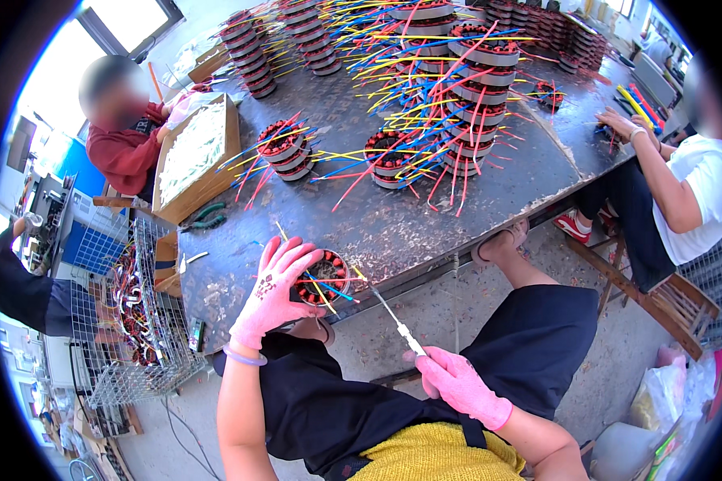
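A motor stator (346, 271) with red-wrapped coils and short yellow and blue wires lies at the table's near edge. My left hand (274, 290), in a pink glove, grips its left side, fingers spread along the far rim and thumb on the near side. In my right hand (460, 383), also pink-gloved, is a slim tool (407, 333) with a white handle and a thin metal shaft. Fingers and thumb are closed round the handle's end. The shaft points up and left, its tip close to a wire end at the stator's right rim.
Stacked stators (477, 104) with long red, yellow and blue leads fill the table's far side. Two separate stators (285, 150) stand nearer. Green-handled pliers (207, 216) lie beside a cardboard box (231, 148). A wire basket (140, 361) stands at left. Co-workers sit left and right.
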